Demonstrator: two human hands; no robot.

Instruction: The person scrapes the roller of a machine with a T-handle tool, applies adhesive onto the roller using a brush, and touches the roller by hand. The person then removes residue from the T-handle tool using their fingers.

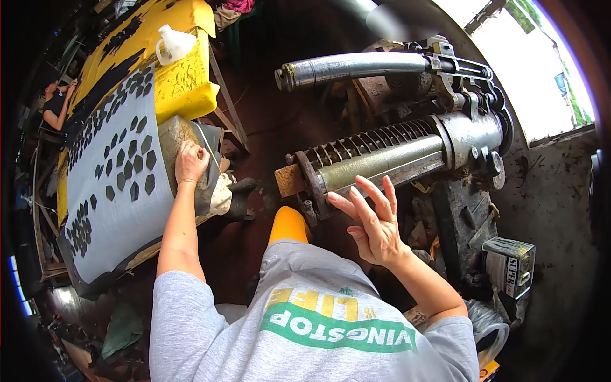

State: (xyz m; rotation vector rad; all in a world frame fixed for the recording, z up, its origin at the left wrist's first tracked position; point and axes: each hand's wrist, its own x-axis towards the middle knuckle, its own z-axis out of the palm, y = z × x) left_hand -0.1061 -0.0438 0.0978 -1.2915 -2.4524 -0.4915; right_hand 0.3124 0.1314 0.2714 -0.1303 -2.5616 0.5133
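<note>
My left hand (192,162) rests at the right edge of the worktable, fingers curled down against a grey-brown slab (172,137). Whatever its fingertips may hold is hidden. Beside it lies a white sheet (83,172) with rows of small dark pentagon-shaped pieces (132,149). My right hand (380,230) is raised with its fingers spread and holds nothing. It hovers just in front of a roller machine (375,162), whose greenish metal cylinder and row of curved wires lie behind the fingertips. I cannot tell whether they touch it.
A white plastic jug or funnel (174,44) stands on yellow sheeting (184,89) at the table's far end. A long metal roller arm (356,67) extends above the machine. A person (56,105) is at the table's far left. A labelled box (508,266) sits at right.
</note>
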